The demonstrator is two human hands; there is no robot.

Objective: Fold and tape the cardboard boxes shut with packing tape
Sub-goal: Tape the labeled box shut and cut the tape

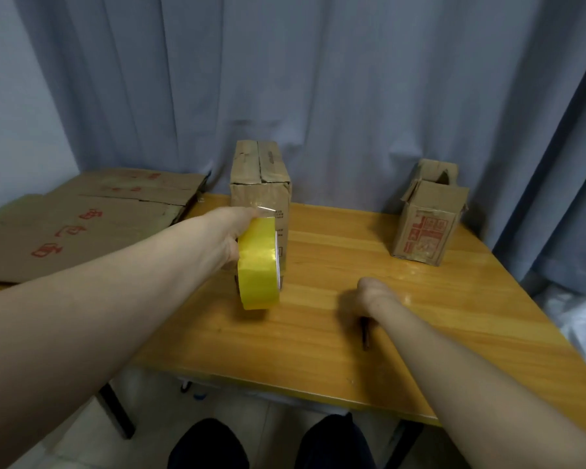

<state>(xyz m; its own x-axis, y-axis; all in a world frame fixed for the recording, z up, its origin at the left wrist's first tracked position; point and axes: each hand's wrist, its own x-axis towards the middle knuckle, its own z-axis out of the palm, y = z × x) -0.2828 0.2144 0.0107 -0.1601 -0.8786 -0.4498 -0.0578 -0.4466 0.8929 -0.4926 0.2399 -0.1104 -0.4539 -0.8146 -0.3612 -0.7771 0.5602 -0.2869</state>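
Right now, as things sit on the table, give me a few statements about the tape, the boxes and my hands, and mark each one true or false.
1. The left hand holds a yellow tape roll. True.
2. The right-hand box has its top flaps folded shut. False: its flaps stand open.
3. The tall box stands upright behind the tape roll. True.
4. The right hand is raised above the boxes. False: it is down at the table, nearer the person than both boxes.
5. Flattened cardboard lies to the left of the tall box. True.
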